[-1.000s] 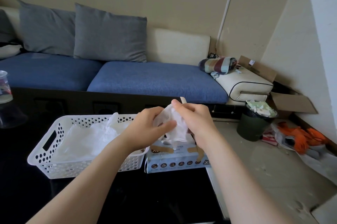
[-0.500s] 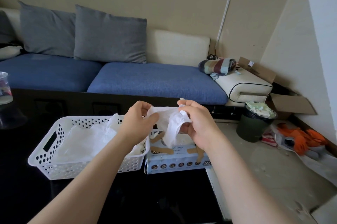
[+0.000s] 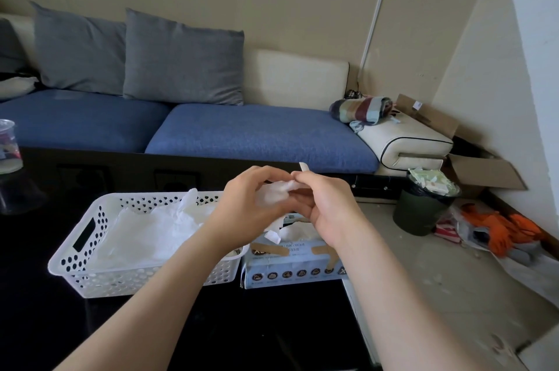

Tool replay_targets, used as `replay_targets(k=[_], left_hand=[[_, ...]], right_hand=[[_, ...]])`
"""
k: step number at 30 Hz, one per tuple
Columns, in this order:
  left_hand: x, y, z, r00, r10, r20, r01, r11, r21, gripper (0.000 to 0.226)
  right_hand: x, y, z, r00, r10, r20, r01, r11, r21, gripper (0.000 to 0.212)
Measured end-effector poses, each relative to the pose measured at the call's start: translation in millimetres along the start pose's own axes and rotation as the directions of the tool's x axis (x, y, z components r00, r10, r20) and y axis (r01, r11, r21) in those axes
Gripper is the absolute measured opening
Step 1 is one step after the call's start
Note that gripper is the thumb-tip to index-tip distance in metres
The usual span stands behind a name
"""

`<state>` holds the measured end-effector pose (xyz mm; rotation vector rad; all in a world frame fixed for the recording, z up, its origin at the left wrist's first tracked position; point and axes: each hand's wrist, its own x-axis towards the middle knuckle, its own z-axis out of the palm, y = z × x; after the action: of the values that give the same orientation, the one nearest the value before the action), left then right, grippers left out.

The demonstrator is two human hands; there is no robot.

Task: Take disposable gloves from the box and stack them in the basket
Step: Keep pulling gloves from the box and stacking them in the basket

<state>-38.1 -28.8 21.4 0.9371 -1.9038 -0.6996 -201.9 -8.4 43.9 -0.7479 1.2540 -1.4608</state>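
Glove (image 3: 276, 192) is bunched in the air between both hands, above the line where the basket (image 3: 65, 261) and the box (image 3: 290, 272) stand touching side by side on the black worktop (image 3: 211, 328). The left hand (image 3: 251, 207) curls its fingers round one end. The right hand (image 3: 325, 210) pinches the other end between thumb and fingertips, so both are clamped on the one glove and nearly meet. A loose end hangs below the left hand, just over the box top.

Crumpled as it is, the glove shows no clear long axis; if anything it runs left to right, from hand to hand. The basket lies to the left and lower, its long side across the view. The stacked gloves (image 3: 145, 231) lie flat in it, with one end sticking up by the far wall. The left hand is the nearer to the basket and its forearm crosses the basket's right end, so the coming move is probably a carry leftward and down.

A next glove (image 3: 298, 230) pokes from the box's opening under the right hand. Print on the box top shows "100" among characters too small to read. The front bears a row of round icons and a large "X" beside the right forearm. Tan tape strips (image 3: 272, 249) cross the top. No brand name can be made out.
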Motion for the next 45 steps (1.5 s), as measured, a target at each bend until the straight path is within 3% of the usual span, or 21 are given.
replay_targets(k=[2, 5, 8, 10, 12, 18, 27, 32, 35, 38, 41, 45], left_hand=[[1, 1, -3, 0.997, 0.004, -0.082, -0.006, 1.0, -0.024, 0.011], [2, -3, -6, 0.987, -0.073, -0.143, 0.069, 0.997, -0.03, 0.023], [3, -7, -9, 0.984, -0.13, -0.125, 0.127, 0.991, -0.034, 0.031], [3, -5, -11, 0.983, -0.159, -0.089, 0.152, 0.985, -0.085, 0.032], [2, -3, -13, 0.982, -0.168, -0.084, 0.156, 0.979, -0.128, 0.025], [0, 0, -18, 0.968, -0.215, -0.127, 0.198, 0.971, -0.135, 0.012], [-4, 2, -39, 0.917, -0.325, -0.232, 0.31, 0.946, -0.098, 0.031], [-10, 0, -55, 0.928, -0.348, -0.13, 0.339, 0.937, -0.084, 0.058], [-17, -3, -67, 0.932, -0.353, -0.084, 0.348, 0.935, -0.069, 0.05], [-23, -9, -79, 0.923, -0.377, -0.078, 0.374, 0.926, -0.046, 0.044], [-27, -15, -91, 0.925, -0.368, -0.093, 0.368, 0.93, -0.024, 0.029], [-29, -22, -102, 0.898, -0.427, -0.109, 0.426, 0.904, -0.032, 0.042]], right_hand=[[-4, -3, 2, 0.999, 0.02, 0.046, -0.021, 0.999, 0.026, 0.019], [-8, -5, 2, 0.997, 0.045, 0.067, -0.045, 0.999, 0.002, 0.025], [-7, 0, 1, 0.993, 0.02, 0.117, 0.011, 0.965, -0.26, 0.022], [-8, 4, 1, 0.988, -0.034, 0.149, 0.1, 0.881, -0.462, 0.018], [-8, 6, 3, 0.98, -0.114, 0.161, 0.185, 0.818, -0.545, 0.014], [-9, 6, 9, 0.953, -0.222, 0.208, 0.299, 0.812, -0.501, 0.015], [-24, 0, 20, 0.922, -0.242, 0.302, 0.364, 0.807, -0.465, 0.018], [-25, 4, 30, 0.925, -0.253, 0.283, 0.362, 0.812, -0.457, 0.022], [-28, 3, 35, 0.917, -0.27, 0.294, 0.388, 0.778, -0.495, 0.023], [-30, 6, 43, 0.905, -0.21, 0.37, 0.398, 0.725, -0.562, 0.025], [-28, 12, 54, 0.909, -0.109, 0.402, 0.354, 0.709, -0.609, 0.006], [-25, 17, 66, 0.909, -0.025, 0.417, 0.322, 0.678, -0.661, 0.023]])
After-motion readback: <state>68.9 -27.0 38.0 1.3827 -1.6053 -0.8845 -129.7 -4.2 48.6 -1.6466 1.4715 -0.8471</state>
